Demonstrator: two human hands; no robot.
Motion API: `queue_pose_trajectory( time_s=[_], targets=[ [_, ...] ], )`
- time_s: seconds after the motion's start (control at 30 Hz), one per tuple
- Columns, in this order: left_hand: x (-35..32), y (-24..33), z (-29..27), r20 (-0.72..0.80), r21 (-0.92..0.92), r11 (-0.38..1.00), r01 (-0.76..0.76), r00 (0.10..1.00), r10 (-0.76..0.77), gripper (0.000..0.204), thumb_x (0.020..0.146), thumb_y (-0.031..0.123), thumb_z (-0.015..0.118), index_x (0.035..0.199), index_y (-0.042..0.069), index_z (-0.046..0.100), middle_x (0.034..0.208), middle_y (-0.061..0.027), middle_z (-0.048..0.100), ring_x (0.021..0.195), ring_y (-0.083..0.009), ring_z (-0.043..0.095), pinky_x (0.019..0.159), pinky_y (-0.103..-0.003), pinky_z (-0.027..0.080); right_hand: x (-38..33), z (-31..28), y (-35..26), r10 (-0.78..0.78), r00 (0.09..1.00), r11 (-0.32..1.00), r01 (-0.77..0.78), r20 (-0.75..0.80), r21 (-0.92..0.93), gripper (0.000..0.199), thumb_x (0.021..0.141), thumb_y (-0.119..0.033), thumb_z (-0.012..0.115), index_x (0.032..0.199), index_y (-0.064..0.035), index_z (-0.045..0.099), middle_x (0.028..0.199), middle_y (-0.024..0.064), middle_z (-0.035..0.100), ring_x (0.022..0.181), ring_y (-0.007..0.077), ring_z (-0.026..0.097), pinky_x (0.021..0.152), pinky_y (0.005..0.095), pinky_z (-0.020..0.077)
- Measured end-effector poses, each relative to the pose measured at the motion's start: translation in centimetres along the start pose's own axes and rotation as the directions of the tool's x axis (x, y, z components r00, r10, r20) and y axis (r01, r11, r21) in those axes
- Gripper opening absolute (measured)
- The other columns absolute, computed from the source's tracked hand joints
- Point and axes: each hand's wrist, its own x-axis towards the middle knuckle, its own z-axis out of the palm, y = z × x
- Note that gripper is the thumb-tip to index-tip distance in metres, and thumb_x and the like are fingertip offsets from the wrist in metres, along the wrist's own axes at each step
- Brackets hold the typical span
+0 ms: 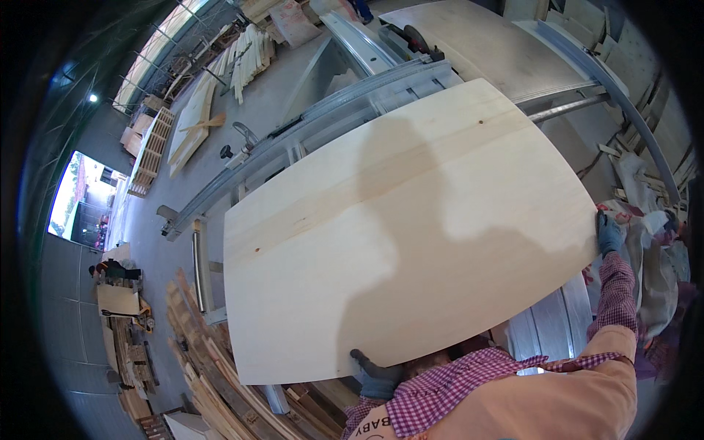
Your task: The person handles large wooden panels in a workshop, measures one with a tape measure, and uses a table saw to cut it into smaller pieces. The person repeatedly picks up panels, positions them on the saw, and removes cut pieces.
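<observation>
Beside the metal rail [367, 99], the wooden board [411, 235] seems positioned but unreleased, fingers of left hand [378, 378] and right hand [610, 235] holding its edges.

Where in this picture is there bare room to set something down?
Widest is the middle of the board, bordered by the left hand, the right hand and the metal rail; only a shadow crosses it. Grey floor shows between that rail and the pale panels. Crowded: lower left, with piled planks, and beyond the right hand, with bunched cloth.
</observation>
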Motion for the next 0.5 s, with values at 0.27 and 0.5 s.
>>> queue_pose_trajectory(
  time_s=[0.27, 0.5],
  targets=[
    [5.2, -8.5, 2.4, 0.092, 0.306, 0.926, -0.220, 0.975, 0.201, 0.087, 0.081, 0.077, 0.038, 0.134, 0.007, 0.040, 0.127, -0.0091, 0.050, 0.113, -0.0246, 0.048, 0.097, -0.040, 0.042, 16.1, 10.2, 9.1, 0.018, 0.998, 1.000, -0.018, -0.052, 0.004, 0.059, 0.096, -0.049, 0.029, 0.124, -0.0027, 0.053, 0.123, 0.0219, 0.056, 0.112, 0.0388, 0.053, 0.096, 0.0424, 0.0405],
    [7.0, -8.3, 9.0, -0.198, -0.417, 0.875, 0.246, 0.915, -0.351, 0.081, 0.082, 0.074, 0.039, 0.129, 0.008, 0.045, 0.114, -0.0075, 0.057, 0.101, -0.0217, 0.054, 0.088, -0.036, 0.048, 21.7, 15.5, 14.3, 0.154, 0.988, 0.906, -0.148, 0.018, 0.396, 0.055, 0.098, -0.042, 0.029, 0.132, -0.0032, 0.047, 0.131, 0.0221, 0.050, 0.118, 0.0378, 0.049, 0.096, 0.0415, 0.0415]
  ],
)
